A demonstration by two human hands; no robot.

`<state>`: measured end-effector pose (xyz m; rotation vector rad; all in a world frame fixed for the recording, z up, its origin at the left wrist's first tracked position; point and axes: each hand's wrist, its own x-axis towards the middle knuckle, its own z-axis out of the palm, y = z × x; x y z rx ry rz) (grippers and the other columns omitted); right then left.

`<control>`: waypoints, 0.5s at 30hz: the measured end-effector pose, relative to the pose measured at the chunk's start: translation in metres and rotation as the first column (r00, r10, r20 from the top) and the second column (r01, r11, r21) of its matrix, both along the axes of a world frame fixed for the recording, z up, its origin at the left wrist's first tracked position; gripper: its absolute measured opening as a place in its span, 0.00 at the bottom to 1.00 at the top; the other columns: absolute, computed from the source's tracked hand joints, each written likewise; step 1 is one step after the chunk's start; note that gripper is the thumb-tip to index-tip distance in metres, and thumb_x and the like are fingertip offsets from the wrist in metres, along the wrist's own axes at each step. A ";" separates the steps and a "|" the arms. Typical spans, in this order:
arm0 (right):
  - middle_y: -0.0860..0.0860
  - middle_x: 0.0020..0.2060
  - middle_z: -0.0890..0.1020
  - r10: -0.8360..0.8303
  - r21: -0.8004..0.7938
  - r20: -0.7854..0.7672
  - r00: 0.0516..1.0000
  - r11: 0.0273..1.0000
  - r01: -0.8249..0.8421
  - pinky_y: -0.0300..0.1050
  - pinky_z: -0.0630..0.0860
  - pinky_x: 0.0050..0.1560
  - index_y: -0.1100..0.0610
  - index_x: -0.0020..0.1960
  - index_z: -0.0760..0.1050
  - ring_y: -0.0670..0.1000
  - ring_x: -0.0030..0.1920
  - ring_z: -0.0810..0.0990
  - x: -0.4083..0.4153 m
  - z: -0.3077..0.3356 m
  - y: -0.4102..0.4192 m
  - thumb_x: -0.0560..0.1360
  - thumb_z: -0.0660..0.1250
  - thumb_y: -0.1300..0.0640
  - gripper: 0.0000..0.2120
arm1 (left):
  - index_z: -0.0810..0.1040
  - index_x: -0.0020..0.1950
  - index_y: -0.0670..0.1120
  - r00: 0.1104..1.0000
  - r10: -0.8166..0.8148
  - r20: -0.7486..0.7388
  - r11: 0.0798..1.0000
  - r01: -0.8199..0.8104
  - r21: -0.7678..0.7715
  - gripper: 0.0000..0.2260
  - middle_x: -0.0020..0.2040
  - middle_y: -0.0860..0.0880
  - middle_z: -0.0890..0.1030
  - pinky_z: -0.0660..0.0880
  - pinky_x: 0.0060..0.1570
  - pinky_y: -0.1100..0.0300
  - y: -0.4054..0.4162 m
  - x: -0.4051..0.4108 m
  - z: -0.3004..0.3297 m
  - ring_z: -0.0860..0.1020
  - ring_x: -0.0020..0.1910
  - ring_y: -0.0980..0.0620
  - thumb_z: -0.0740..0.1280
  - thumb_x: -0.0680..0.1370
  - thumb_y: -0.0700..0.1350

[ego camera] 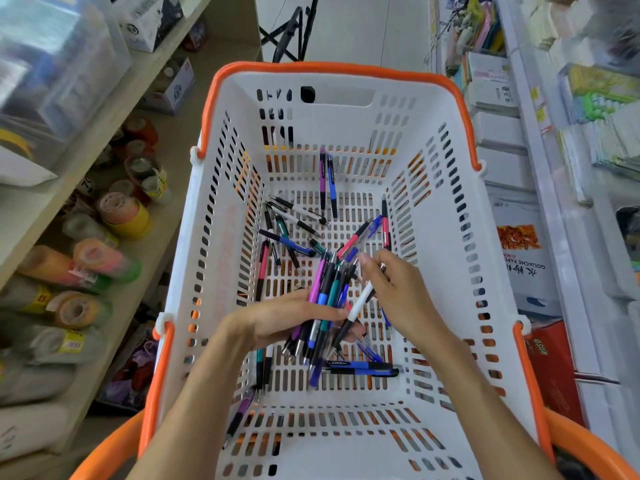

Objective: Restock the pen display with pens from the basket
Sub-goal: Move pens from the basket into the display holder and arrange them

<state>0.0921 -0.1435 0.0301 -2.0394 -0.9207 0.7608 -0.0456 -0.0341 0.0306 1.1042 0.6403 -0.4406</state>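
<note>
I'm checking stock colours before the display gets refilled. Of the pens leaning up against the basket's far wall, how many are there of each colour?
Purple pen: 1
Blue pen: 1
Total: 2, side by side against the far wall of the basket.

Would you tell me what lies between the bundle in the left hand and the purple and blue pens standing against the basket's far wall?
In the head view, loose pens lie scattered on the basket floor between them.
</note>
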 end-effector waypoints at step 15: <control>0.54 0.39 0.77 -0.024 -0.018 -0.786 0.618 1.000 0.015 0.45 0.71 0.43 0.57 0.45 0.79 0.50 0.38 0.74 0.014 0.012 -0.004 0.77 0.61 0.54 0.10 | 0.76 0.52 0.43 0.991 -0.032 0.130 0.987 0.051 -0.150 0.07 0.40 0.50 0.78 0.77 0.39 0.62 -0.004 0.001 -0.004 0.76 0.35 0.55 0.67 0.75 0.43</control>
